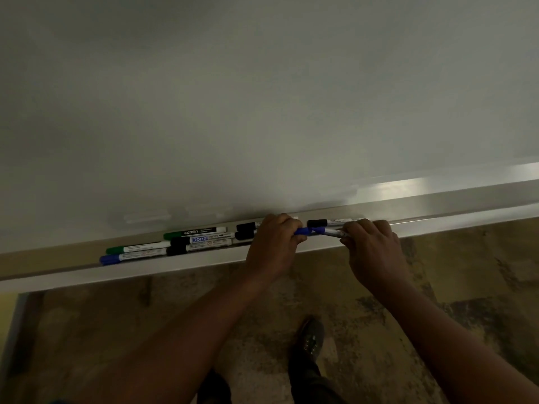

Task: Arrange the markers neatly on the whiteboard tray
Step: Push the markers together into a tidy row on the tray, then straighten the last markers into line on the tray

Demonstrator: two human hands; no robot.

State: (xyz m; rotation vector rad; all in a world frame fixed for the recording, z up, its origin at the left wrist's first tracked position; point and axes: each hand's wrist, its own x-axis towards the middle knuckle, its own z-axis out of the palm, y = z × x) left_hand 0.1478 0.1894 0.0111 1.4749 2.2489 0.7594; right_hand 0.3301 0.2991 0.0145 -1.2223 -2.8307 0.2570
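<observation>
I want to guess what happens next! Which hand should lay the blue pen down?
Probably the right hand: it pinches the blue marker's barrel just above the tray. The left hand grips only the cap end.

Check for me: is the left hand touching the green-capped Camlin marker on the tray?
Apart. The head view shows the left hand gripping a blue marker, with tray and black-capped markers between it and the Camlin marker.
</observation>
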